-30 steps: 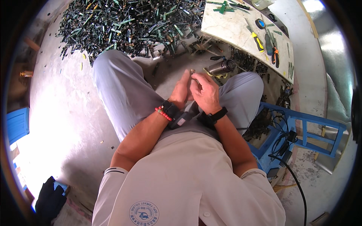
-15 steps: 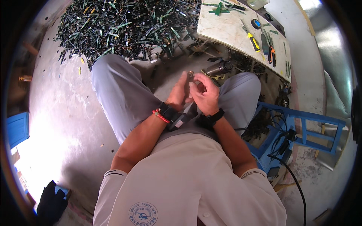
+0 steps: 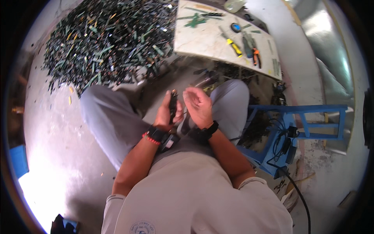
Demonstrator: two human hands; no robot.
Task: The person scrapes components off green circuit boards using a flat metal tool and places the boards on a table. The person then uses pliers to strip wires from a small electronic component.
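Observation:
I sit on the floor with my knees apart and both hands raised between them. My left hand (image 3: 168,116) is wrapped around a small dark elongated part (image 3: 173,102) held upright. My right hand (image 3: 198,106) is beside it, fingers curled, touching or almost touching the part; whether it holds anything is hidden. I wear a dark watch and a red band on the left wrist, and a dark watch on the right wrist.
A large heap of dark and green scrap pieces (image 3: 109,39) covers the floor ahead to the left. A pale board (image 3: 202,43) ahead to the right carries a yellow-handled screwdriver (image 3: 232,45) and pliers (image 3: 255,56). A blue metal frame (image 3: 300,128) with cables stands at my right.
My head has tilted, so the heap and board sit higher in view. My hands stay together between my knees, the right one slightly more apart from the left.

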